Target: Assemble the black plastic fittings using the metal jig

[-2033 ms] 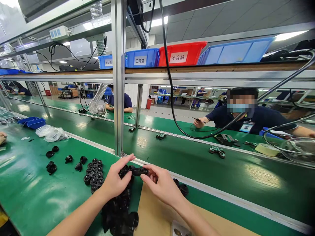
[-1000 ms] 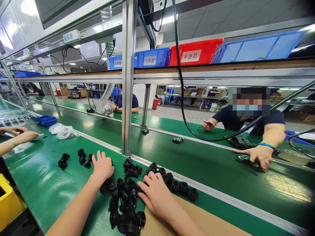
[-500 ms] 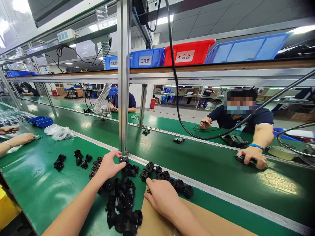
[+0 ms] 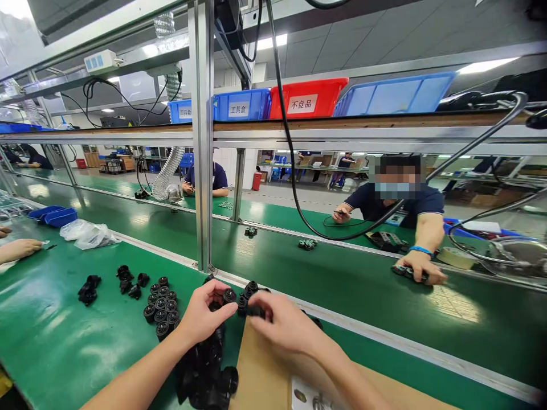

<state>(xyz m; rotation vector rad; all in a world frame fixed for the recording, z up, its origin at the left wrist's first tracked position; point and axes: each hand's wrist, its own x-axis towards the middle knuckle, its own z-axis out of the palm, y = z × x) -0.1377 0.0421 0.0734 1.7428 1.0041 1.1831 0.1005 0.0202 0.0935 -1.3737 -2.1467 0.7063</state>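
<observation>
My left hand point(image 4: 204, 314) is closed, with thumb and fingers pinching a small black round plastic part point(image 4: 229, 296). Just to its right, my right hand point(image 4: 286, 326) is curled around a black plastic piece point(image 4: 256, 311), partly hidden and blurred. Beneath my left wrist lies a pile of black plastic parts point(image 4: 207, 373). Left of that forearm, several black round parts point(image 4: 161, 307) stand in close rows. More black round parts point(image 4: 251, 288) sit by the metal edge, partly covered by my right hand. Under my right forearm is a brown cardboard sheet point(image 4: 260, 364).
Loose black parts point(image 4: 89, 289) and a clear plastic bag point(image 4: 92, 233) lie on the green table. An upright metal post point(image 4: 204, 142) and a hanging black cable point(image 4: 294, 188) stand ahead. Across the belt, a co-worker's hand point(image 4: 421, 267) holds a dark part. Another person's hand point(image 4: 21, 249) is at left.
My view has shifted slightly. My hands have come closer together; the right one has lifted a black piece from beside the row. A metal item now shows on the cardboard.
</observation>
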